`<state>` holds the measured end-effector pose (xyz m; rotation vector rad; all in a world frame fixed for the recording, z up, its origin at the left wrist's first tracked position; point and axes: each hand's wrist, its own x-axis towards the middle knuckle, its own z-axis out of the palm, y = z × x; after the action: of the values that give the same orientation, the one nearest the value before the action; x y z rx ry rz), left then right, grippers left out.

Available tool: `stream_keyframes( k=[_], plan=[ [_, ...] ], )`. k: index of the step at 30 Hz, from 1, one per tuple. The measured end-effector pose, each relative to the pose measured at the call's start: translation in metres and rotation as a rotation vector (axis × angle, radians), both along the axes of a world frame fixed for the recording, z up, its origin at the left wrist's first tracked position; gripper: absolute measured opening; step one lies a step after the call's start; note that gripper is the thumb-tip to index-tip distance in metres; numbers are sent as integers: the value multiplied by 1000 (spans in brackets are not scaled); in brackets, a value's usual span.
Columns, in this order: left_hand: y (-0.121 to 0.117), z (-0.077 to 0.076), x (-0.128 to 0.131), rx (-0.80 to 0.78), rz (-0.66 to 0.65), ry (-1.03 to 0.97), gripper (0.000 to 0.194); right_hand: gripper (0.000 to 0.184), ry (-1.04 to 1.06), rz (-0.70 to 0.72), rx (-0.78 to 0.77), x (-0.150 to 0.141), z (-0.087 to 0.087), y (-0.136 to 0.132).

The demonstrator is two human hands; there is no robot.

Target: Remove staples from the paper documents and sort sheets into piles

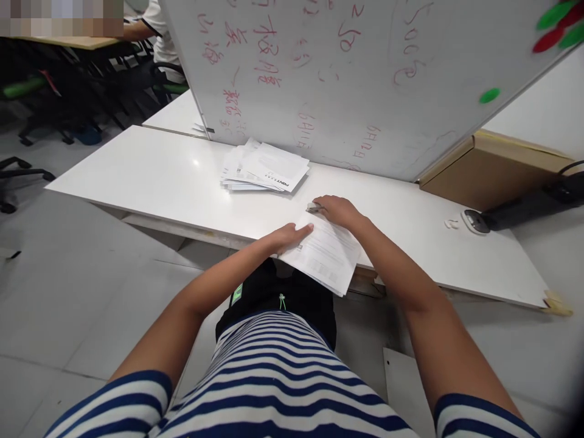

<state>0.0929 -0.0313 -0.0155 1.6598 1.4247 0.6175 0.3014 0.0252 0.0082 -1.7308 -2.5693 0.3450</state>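
- Head view: the whiteboard (347, 97), with red writing and colored magnets, stands along the far side of my table.
- White table (155, 173): it runs from side to side in front of me.
- Cardboard box (474, 173): it's beside the whiteboard, on my right.
- Paper pile (269, 167): loosely stacked and uneven, it lies near the foot of the whiteboard, apart from my hands.
- Held sheets (328, 255): they're in front of me, partly sticking out past the table's near edge.
- My right hand (337, 210): fingers closed around the metal piece at the far edge of the held sheets.
- My left hand (289, 236): it pinches the left side of the held sheets, thumb on top.
- Metal piece (314, 208): too small to tell whether it's a stapler or a clip.
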Motion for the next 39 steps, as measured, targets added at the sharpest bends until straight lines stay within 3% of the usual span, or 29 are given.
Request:
stream_keyframes(
  k=[4, 15, 22, 30, 39],
  plan=[
    [10, -5, 9, 56, -14, 188, 55, 38, 28, -42, 32, -1, 0, 6],
    [35, -8, 1, 93, 54, 235, 54, 40, 277, -181, 144, 13, -9, -3],
    [43, -7, 11, 103, 75, 325, 69, 40, 367, -203, 221, 11, -17, -14],
    [48, -9, 17, 193, -3, 486, 37, 38, 219, -163, 235, 10, -16, -17],
    [41, -20, 20, 326, -120, 601, 37, 41, 4, -92, 211, 0, -18, -19]
  ],
)
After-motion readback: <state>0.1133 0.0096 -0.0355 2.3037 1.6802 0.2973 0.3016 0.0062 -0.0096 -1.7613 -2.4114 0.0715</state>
